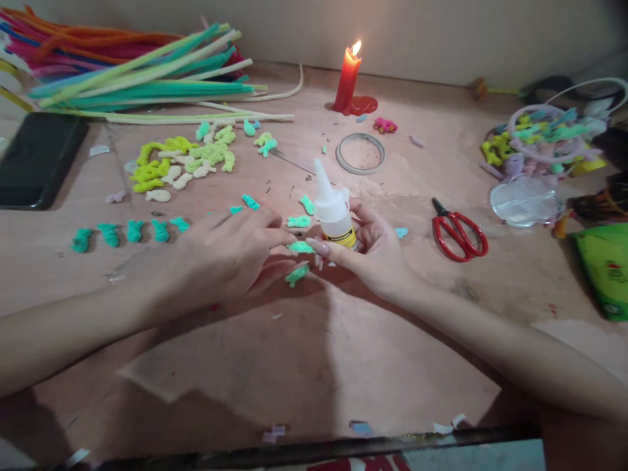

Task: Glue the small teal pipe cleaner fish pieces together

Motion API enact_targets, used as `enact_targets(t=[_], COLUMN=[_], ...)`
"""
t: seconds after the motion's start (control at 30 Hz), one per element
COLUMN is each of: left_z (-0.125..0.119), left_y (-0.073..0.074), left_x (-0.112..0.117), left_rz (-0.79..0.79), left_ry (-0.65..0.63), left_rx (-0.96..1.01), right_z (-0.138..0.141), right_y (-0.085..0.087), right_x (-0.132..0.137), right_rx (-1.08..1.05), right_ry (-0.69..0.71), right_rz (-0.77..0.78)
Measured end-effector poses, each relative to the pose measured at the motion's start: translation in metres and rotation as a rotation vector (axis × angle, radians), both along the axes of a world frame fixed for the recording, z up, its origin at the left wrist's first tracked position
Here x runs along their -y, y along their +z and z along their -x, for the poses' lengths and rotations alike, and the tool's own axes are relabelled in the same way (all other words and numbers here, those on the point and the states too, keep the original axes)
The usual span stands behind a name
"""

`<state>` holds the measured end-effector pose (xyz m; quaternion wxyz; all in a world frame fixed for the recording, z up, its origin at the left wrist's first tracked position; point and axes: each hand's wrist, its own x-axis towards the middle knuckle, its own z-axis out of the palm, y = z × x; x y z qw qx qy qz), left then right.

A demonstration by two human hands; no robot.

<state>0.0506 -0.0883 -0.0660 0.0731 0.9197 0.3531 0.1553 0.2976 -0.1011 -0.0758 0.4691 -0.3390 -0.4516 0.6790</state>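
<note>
My right hand (377,252) is closed around a small white glue bottle (330,196) with a pointed nozzle and a yellow-black label, held upright. Over the table, my left hand (240,245) is open, fingers stretched out. Its fingertips are at a small green fuzzy piece (300,246), close to my right thumb; whether they touch it I cannot tell. Another green piece (297,276) lies just below, and more green pieces (299,222) lie above. Several teal knotted pieces (135,230) form a row on the left, partly continuing behind my left hand.
A lit red candle (347,80) stands at the back in melted wax. Around it are a tape ring (360,135), red-handled scissors (460,235), pipe cleaners (147,78), a yellow-green pile (210,155), a black phone (42,160), a clear lid (524,201) and a green packet (606,268).
</note>
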Motion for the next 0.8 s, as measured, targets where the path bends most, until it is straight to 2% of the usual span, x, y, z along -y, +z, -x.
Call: enact_targets(t=[0.1, 0.3, 0.4, 0.43, 0.5, 0.6, 0.67, 0.8], left_z=[0.004, 0.003, 0.005, 0.006, 0.006, 0.000, -0.004, -0.010], left_y=[0.011, 0.021, 0.026, 0.027, 0.029, 0.031, 0.030, 0.021], left_x=[-0.001, -0.004, -0.007, -0.008, -0.009, -0.005, -0.002, 0.002], left_rz=[-0.228, -0.548, -0.588, -0.542, -0.341, 0.161, 0.431, 0.707], left_ry=[-0.023, -0.201, -0.181, -0.169, -0.134, -0.086, -0.071, 0.004], left_rx=[-0.074, -0.119, -0.199, -0.185, -0.109, -0.002, 0.076, 0.311], right_z=[0.000, 0.002, 0.003, 0.004, 0.004, 0.003, 0.002, 0.002], right_y=[-0.001, -0.004, -0.005, -0.005, -0.005, -0.005, -0.004, -0.006], right_x=[0.001, 0.003, 0.006, 0.007, 0.008, 0.006, 0.004, 0.004], right_rx=[-0.037, -0.026, -0.010, -0.013, -0.019, -0.021, -0.014, 0.008], right_ry=[0.009, 0.020, 0.056, 0.060, 0.053, 0.015, -0.008, -0.028], right_rz=[0.017, -0.002, 0.011, 0.013, 0.002, -0.016, -0.018, -0.011])
